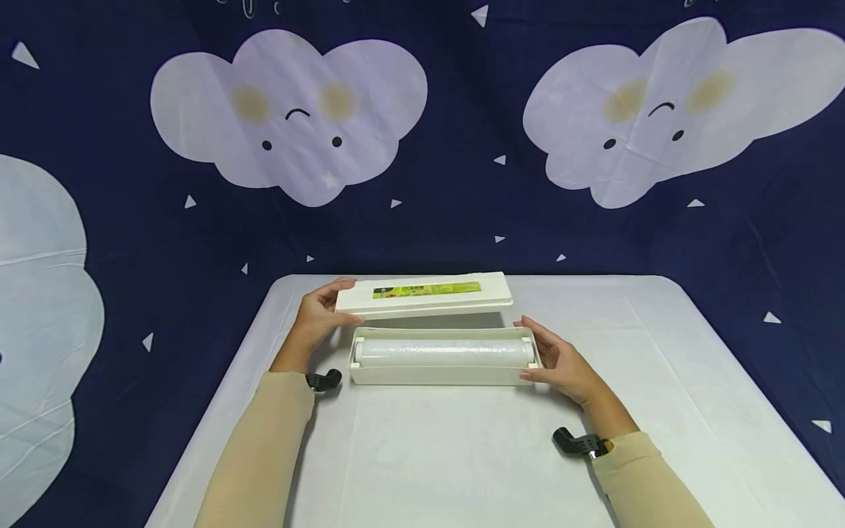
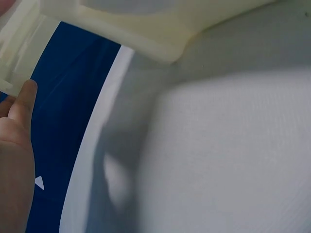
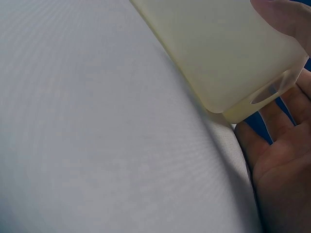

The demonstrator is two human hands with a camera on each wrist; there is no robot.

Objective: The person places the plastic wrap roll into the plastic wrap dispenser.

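Note:
My left hand (image 1: 315,324) grips the left end of a long white lid (image 1: 455,301) with a yellow-green label (image 1: 427,290). The lid is raised behind an uncovered box and tilts slightly, its right end higher. Inside the white, narrow box (image 1: 442,377) lies a roll of clear film (image 1: 445,353), probably cling film. With thumb at the front and fingers behind, my right hand (image 1: 560,365) holds the box's right end. The right wrist view shows the box's end wall with an oval opening (image 3: 267,93) beside my right fingers. In the left wrist view, only part of my left hand (image 2: 17,150) shows.
The box stands on a table with a white cloth (image 1: 449,455). Behind the table hangs a dark blue curtain (image 1: 462,220) with clouds and small triangles. Each wrist wears a black camera mount, the left (image 1: 325,380) near the box's left end.

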